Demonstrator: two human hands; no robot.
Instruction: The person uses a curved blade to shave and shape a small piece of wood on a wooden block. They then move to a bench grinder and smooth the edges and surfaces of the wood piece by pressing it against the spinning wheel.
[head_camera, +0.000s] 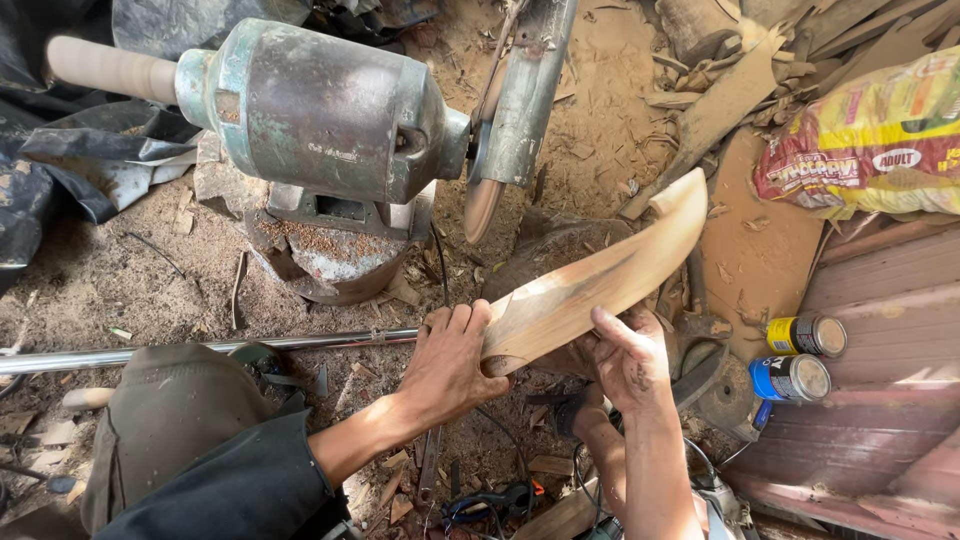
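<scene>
Sawdust and wood chips cover the dirt floor (110, 280) of a rough workshop. At 11 o'clock sits a grey-green motor (320, 110) on a chipped base, a pale wooden handle (105, 68) sticking out of its left end. A sanding disc (483, 205) hangs at its right end under a metal guard (525, 90), near 12 o'clock.

Curved wooden piece (600, 285), pale and smooth, runs from centre up toward 2 o'clock, its tip well right of the disc and clear of it. Left hand (450, 365) wraps the lower end, fingers curled over the top edge. Right hand (630, 365) supports it from beneath at 5 o'clock, thumb laid up against the wood; how far its fingers close cannot be told.

A steel pipe (200, 348) lies across the floor at 9 o'clock. Two small cans (800, 358) lie at 4 o'clock beside reddish planks (880, 330). A printed sack (870, 140) rests at 2 o'clock, scrap offcuts (720, 95) piled beside it.
</scene>
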